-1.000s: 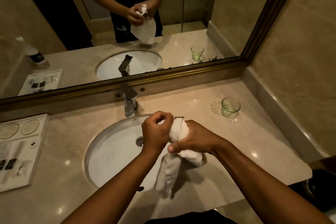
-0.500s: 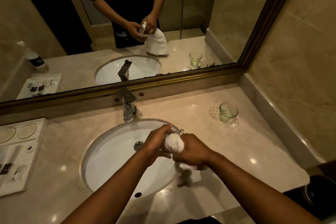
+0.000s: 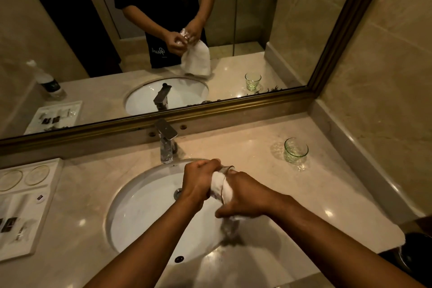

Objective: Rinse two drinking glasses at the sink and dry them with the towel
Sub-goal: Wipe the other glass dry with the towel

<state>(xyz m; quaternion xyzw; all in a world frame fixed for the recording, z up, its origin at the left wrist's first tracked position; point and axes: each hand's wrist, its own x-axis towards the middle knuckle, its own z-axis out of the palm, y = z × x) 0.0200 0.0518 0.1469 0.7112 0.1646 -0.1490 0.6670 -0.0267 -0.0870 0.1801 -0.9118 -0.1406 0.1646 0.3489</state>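
Note:
Over the right side of the white sink (image 3: 145, 217) I hold a clear drinking glass (image 3: 228, 169) between both hands. A white towel (image 3: 219, 186) is stuffed into and around it, and its loose tail (image 3: 230, 229) hangs blurred below. My left hand (image 3: 201, 182) grips the glass from the left. My right hand (image 3: 245, 194) grips the towel against the glass from the right. Most of the glass is hidden by fingers and cloth. A second, greenish glass (image 3: 295, 149) stands upright on the counter at the far right, apart from both hands.
A chrome faucet (image 3: 167, 142) stands behind the sink, with no water visibly running. A white tray (image 3: 21, 206) of toiletries lies at the left. The mirror (image 3: 233, 105) runs along the back and a wall closes the right side. A dark bin (image 3: 416, 252) sits below the counter's right corner.
Both hands have stayed on the glass and towel and twisted against each other. The towel's hanging tail has shortened and swung, and is now blurred.

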